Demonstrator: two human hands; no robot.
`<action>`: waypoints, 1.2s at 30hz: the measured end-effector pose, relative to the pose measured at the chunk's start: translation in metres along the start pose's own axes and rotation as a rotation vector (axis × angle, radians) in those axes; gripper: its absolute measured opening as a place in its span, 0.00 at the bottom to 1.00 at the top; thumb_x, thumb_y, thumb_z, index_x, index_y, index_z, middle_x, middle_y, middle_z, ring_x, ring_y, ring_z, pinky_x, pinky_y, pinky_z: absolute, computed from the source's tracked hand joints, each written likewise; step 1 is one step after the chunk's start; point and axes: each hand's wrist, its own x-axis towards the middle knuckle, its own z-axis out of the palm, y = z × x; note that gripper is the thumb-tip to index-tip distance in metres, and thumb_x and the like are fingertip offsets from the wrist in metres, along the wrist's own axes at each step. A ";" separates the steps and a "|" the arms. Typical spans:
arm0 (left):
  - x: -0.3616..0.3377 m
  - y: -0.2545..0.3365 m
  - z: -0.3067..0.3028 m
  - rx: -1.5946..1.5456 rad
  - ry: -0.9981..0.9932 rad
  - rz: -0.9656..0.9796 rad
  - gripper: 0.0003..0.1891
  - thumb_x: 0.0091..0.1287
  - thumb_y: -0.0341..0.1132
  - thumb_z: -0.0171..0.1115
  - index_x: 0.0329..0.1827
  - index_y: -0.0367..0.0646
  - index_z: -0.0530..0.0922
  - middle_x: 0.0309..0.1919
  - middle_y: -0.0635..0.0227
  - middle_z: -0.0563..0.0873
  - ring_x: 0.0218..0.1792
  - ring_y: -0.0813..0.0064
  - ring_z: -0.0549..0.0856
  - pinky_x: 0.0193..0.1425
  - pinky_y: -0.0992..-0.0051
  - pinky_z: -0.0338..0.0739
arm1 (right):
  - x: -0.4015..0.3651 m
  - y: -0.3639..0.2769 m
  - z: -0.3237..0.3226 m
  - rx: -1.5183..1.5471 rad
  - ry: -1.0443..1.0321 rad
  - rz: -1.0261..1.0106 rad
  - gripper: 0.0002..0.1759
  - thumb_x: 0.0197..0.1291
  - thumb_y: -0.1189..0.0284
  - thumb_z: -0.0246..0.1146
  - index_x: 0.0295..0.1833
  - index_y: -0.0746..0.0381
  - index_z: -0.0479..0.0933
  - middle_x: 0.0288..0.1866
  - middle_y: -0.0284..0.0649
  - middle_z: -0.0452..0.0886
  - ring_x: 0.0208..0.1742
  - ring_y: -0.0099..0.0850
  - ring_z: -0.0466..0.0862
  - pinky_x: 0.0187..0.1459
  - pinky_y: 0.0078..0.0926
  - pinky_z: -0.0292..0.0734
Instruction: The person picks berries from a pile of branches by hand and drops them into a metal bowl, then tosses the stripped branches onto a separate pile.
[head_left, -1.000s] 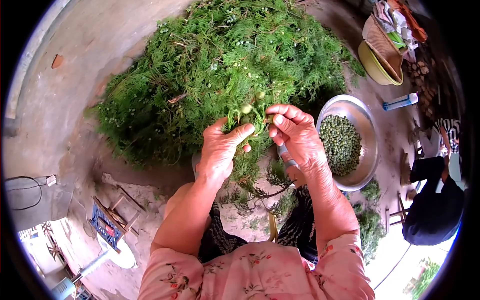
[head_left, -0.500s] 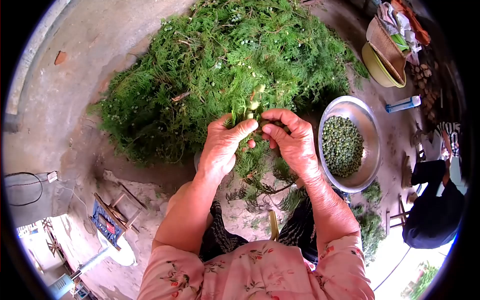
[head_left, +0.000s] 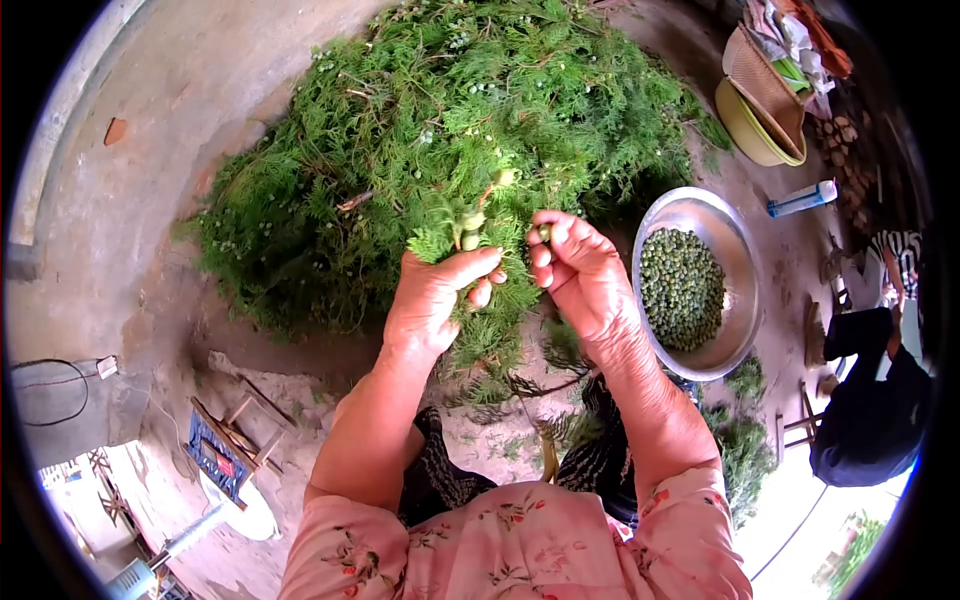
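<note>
My left hand (head_left: 428, 302) is closed around a leafy conifer sprig (head_left: 433, 238) that carries a few plump green cones (head_left: 471, 222) above the thumb. A short way to the right, my right hand (head_left: 590, 285) pinches a small green cone (head_left: 545, 232) between thumb and fingers. Both hands hover over the near edge of a big heap of green conifer branches (head_left: 420, 130). Right beside my right forearm stands a wide metal basin (head_left: 742, 300), part filled with small round green cones (head_left: 682, 290).
A yellow basin with a woven basket (head_left: 762, 130) stands at the back right, near a blue-and-white tube (head_left: 802, 198). Another person (head_left: 870, 410) sits at the far right. A folding stool (head_left: 218, 450) is at the lower left. Loose greenery (head_left: 742, 450) lies below the metal basin.
My hands, close together half a second ago, have moved apart. The right hand has come away from the sprig with a cone in its fingers; the left has shifted slightly left with the sprig.
</note>
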 end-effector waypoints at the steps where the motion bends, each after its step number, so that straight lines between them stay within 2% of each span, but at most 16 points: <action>1: 0.001 -0.001 -0.004 -0.059 -0.030 0.007 0.10 0.54 0.22 0.63 0.39 0.39 0.75 0.26 0.67 0.80 0.24 0.75 0.80 0.15 0.83 0.67 | 0.002 -0.003 -0.001 0.038 -0.015 -0.036 0.10 0.61 0.72 0.55 0.44 0.67 0.74 0.36 0.41 0.79 0.31 0.26 0.78 0.30 0.21 0.74; 2: 0.001 -0.001 -0.004 -0.110 -0.023 0.027 0.10 0.54 0.22 0.63 0.39 0.38 0.75 0.27 0.65 0.80 0.24 0.74 0.80 0.15 0.83 0.66 | 0.004 -0.007 0.000 0.074 -0.032 -0.072 0.10 0.62 0.71 0.55 0.43 0.67 0.73 0.36 0.41 0.78 0.31 0.28 0.78 0.31 0.23 0.74; 4: 0.003 0.000 -0.013 -0.087 -0.012 -0.137 0.10 0.54 0.22 0.63 0.39 0.36 0.75 0.27 0.64 0.81 0.23 0.73 0.80 0.15 0.83 0.66 | 0.003 -0.014 0.003 0.105 -0.009 -0.078 0.10 0.62 0.68 0.56 0.40 0.66 0.72 0.36 0.43 0.78 0.32 0.30 0.78 0.31 0.24 0.75; 7: 0.001 0.000 -0.011 -0.028 -0.040 -0.108 0.10 0.54 0.23 0.64 0.39 0.34 0.75 0.27 0.63 0.81 0.23 0.72 0.81 0.15 0.82 0.67 | 0.002 -0.018 0.002 0.147 0.048 -0.071 0.11 0.61 0.67 0.57 0.38 0.65 0.72 0.34 0.42 0.78 0.30 0.29 0.78 0.28 0.24 0.73; 11: -0.002 -0.003 -0.004 0.037 -0.110 -0.026 0.11 0.54 0.25 0.65 0.40 0.36 0.75 0.25 0.64 0.81 0.22 0.73 0.82 0.13 0.82 0.66 | 0.000 -0.016 0.009 -0.482 0.094 -0.344 0.14 0.56 0.72 0.63 0.48 0.63 0.74 0.28 0.28 0.75 0.19 0.14 0.69 0.18 0.10 0.61; 14: -0.005 -0.005 0.002 0.079 -0.101 -0.030 0.11 0.55 0.25 0.65 0.40 0.38 0.75 0.26 0.65 0.81 0.22 0.74 0.81 0.13 0.83 0.65 | -0.004 -0.021 0.019 -0.855 0.069 -0.471 0.21 0.52 0.73 0.66 0.53 0.61 0.73 0.28 0.29 0.74 0.26 0.17 0.73 0.29 0.14 0.70; 15: -0.005 -0.005 0.003 0.093 -0.100 -0.047 0.11 0.55 0.26 0.65 0.39 0.40 0.74 0.25 0.66 0.81 0.22 0.74 0.81 0.13 0.83 0.64 | 0.002 -0.017 0.011 -0.976 0.040 -0.569 0.20 0.50 0.73 0.67 0.51 0.63 0.75 0.29 0.31 0.75 0.32 0.19 0.74 0.36 0.17 0.72; 16: -0.006 -0.006 0.004 0.093 -0.101 -0.048 0.11 0.55 0.26 0.65 0.39 0.40 0.74 0.25 0.66 0.81 0.22 0.74 0.81 0.13 0.83 0.64 | 0.005 -0.015 0.007 -0.976 0.041 -0.568 0.20 0.50 0.73 0.67 0.51 0.63 0.75 0.29 0.31 0.75 0.32 0.19 0.74 0.36 0.17 0.72; 18: -0.008 -0.007 0.006 0.088 -0.108 -0.070 0.11 0.55 0.27 0.65 0.39 0.40 0.74 0.25 0.66 0.80 0.22 0.74 0.81 0.13 0.83 0.64 | 0.009 -0.012 0.003 -1.163 -0.045 -0.799 0.16 0.54 0.75 0.64 0.49 0.63 0.76 0.30 0.27 0.72 0.25 0.15 0.67 0.28 0.12 0.66; 19: -0.008 -0.009 0.005 0.104 -0.104 -0.073 0.10 0.56 0.27 0.65 0.39 0.41 0.74 0.25 0.67 0.80 0.21 0.74 0.81 0.13 0.84 0.64 | 0.004 -0.012 0.009 -1.076 0.020 -0.685 0.12 0.55 0.72 0.64 0.45 0.63 0.78 0.28 0.26 0.72 0.24 0.15 0.66 0.26 0.12 0.63; 20: -0.008 -0.009 0.006 0.104 -0.103 -0.073 0.10 0.56 0.27 0.65 0.39 0.41 0.74 0.25 0.67 0.80 0.21 0.74 0.81 0.13 0.84 0.64 | 0.000 -0.013 0.013 -1.076 0.020 -0.684 0.12 0.55 0.72 0.64 0.45 0.63 0.78 0.28 0.26 0.72 0.24 0.15 0.66 0.26 0.12 0.63; 22: -0.008 -0.009 0.007 0.086 -0.163 -0.095 0.10 0.56 0.28 0.65 0.39 0.40 0.74 0.25 0.67 0.80 0.20 0.75 0.80 0.13 0.83 0.64 | -0.004 -0.013 0.019 -0.620 0.210 -0.290 0.10 0.57 0.68 0.63 0.43 0.60 0.79 0.25 0.26 0.71 0.23 0.15 0.66 0.24 0.11 0.60; 23: -0.007 -0.011 0.008 0.096 -0.157 -0.087 0.10 0.56 0.29 0.65 0.39 0.39 0.74 0.25 0.67 0.80 0.20 0.76 0.79 0.13 0.83 0.64 | -0.003 -0.011 0.018 -0.524 0.270 -0.223 0.07 0.59 0.70 0.60 0.39 0.61 0.79 0.25 0.26 0.75 0.21 0.14 0.67 0.22 0.09 0.60; 26: -0.005 -0.013 0.010 0.087 -0.154 -0.109 0.15 0.56 0.27 0.64 0.45 0.41 0.72 0.27 0.67 0.79 0.22 0.78 0.77 0.13 0.83 0.64 | 0.006 -0.002 0.008 -0.296 0.297 -0.158 0.07 0.58 0.69 0.61 0.38 0.60 0.79 0.24 0.25 0.73 0.20 0.14 0.66 0.21 0.10 0.59; 30: -0.006 -0.010 0.013 0.086 -0.174 -0.113 0.13 0.55 0.27 0.64 0.44 0.40 0.74 0.27 0.68 0.80 0.22 0.79 0.77 0.13 0.84 0.63 | 0.004 0.000 0.006 -0.110 0.283 -0.053 0.09 0.59 0.67 0.60 0.38 0.62 0.78 0.24 0.25 0.72 0.23 0.14 0.66 0.24 0.10 0.60; 36: -0.004 -0.020 0.012 0.101 -0.173 -0.124 0.11 0.56 0.26 0.63 0.42 0.40 0.75 0.27 0.69 0.80 0.20 0.80 0.77 0.12 0.84 0.63 | -0.003 0.000 0.009 -0.165 0.350 -0.027 0.12 0.62 0.63 0.57 0.39 0.62 0.77 0.23 0.26 0.70 0.22 0.17 0.66 0.24 0.14 0.63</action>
